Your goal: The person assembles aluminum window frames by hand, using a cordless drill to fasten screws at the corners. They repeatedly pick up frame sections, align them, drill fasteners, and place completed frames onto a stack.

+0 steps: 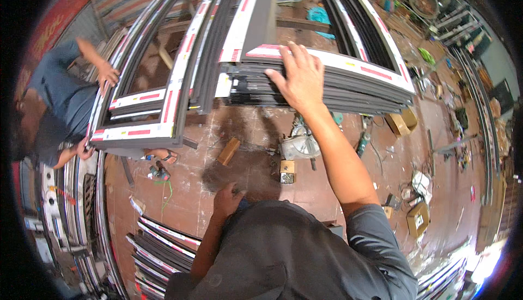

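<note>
My right hand lies on the near bar of a stack of dark window frames, which have white and red protective film on their top faces. Its fingers are spread over the top face, and the thumb is apart on the near side. Low in front of my body, my left hand is curled closed by my waist; a small dark spot shows at its fingers, too unclear to name. To the left, a co-worker's hand touches another filmed frame, and the co-worker's other hand is at its near corner.
On the tiled floor lie a power saw, a small box of screws, a brown block and a cordless drill. Cardboard boxes stand at right. Filmed bars are piled at lower left, and long profiles line the right side.
</note>
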The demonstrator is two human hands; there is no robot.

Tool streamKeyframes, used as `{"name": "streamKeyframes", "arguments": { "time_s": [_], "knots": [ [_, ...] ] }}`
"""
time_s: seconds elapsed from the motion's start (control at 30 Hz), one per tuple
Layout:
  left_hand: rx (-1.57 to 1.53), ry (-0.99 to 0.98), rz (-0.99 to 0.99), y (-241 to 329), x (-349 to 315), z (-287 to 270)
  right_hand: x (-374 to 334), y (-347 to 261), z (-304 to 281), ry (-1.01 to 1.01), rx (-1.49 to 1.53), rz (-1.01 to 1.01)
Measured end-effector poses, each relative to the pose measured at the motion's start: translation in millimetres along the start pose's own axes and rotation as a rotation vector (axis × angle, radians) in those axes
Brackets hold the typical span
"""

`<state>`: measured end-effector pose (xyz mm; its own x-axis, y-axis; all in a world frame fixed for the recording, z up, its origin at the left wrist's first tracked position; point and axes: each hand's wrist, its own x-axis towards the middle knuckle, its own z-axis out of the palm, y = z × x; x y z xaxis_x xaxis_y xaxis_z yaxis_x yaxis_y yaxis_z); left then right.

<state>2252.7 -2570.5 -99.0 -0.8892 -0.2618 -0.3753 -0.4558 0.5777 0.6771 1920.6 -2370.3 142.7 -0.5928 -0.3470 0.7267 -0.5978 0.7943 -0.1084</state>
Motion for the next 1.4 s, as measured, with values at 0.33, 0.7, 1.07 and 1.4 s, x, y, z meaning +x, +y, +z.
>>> {"name": "streamKeyframes", "arguments": {
  "time_s": [0.33, 0.7, 1.07, 1.4],
  "knots": [
    [-0.893, 0.223, -0.107, -0.5, 52.7, -34.2, -12.1, 3.1, 4.7, 0.044, -0.097, 0.006],
    [-1.762, 0.766, 0.078, -49.0, 89.3, -220.0, -16.7, 15.5, 33.5, 0.114, -0.269, -0.011],
    [-0.959, 0.996, 0.157, -124.5, 122.2, -250.1, -10.8, 8.9, 39.7, 0.189, -0.303, -0.070],
    [-1.689, 0.674, -0.053, -131.8, 109.1, -330.5, -8.7, 12.7, 44.8, 0.184, -0.335, -0.048]
  ]
}}
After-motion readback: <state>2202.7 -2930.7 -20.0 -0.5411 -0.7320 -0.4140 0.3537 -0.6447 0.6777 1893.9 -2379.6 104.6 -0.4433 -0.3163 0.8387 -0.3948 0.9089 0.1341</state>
